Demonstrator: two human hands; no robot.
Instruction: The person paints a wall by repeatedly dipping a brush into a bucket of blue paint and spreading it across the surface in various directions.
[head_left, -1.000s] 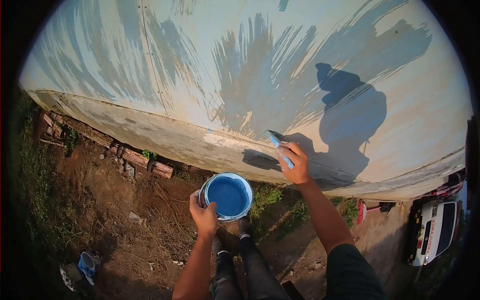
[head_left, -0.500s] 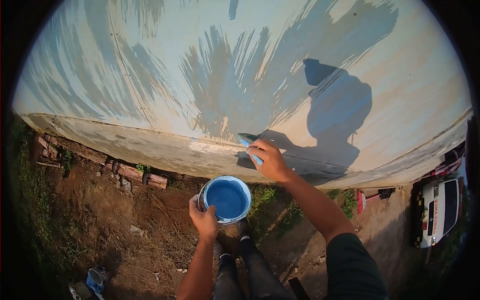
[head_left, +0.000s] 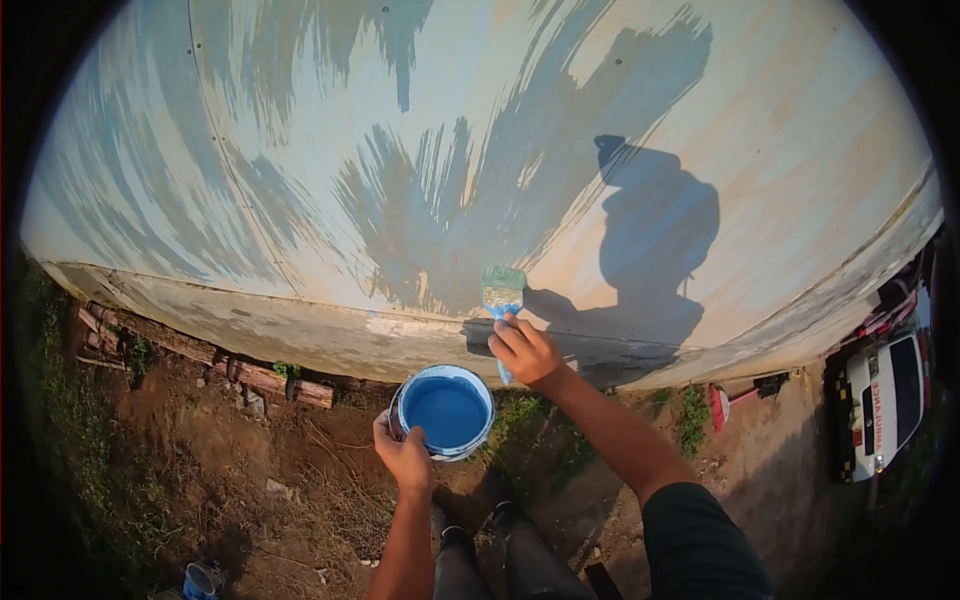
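My right hand (head_left: 527, 349) is closed around the blue handle of a wide paintbrush (head_left: 503, 287). Its bristles, coated in greenish-blue paint, point up and overlap the lower part of the wall (head_left: 640, 60). Broad blue-grey strokes fan out over the wall's pale surface above the brush. Lower down, my left hand (head_left: 404, 458) grips the left rim of a white bucket (head_left: 489, 425), thumb over the edge. Blue paint (head_left: 447, 412) fills much of the bucket, which is held just below the wall's base.
Logs (head_left: 262, 376) lie along the wall's foot at left. A second bucket (head_left: 204, 578) stands on the ground at bottom left. A white ambulance (head_left: 880, 405) is parked at right, near a red object (head_left: 719, 407). My shadow (head_left: 655, 240) falls across the wall.
The brush has turned from edge-on to showing its broad face, bristles upward. The camera view has shifted slightly, and the bucket stays in my left hand.
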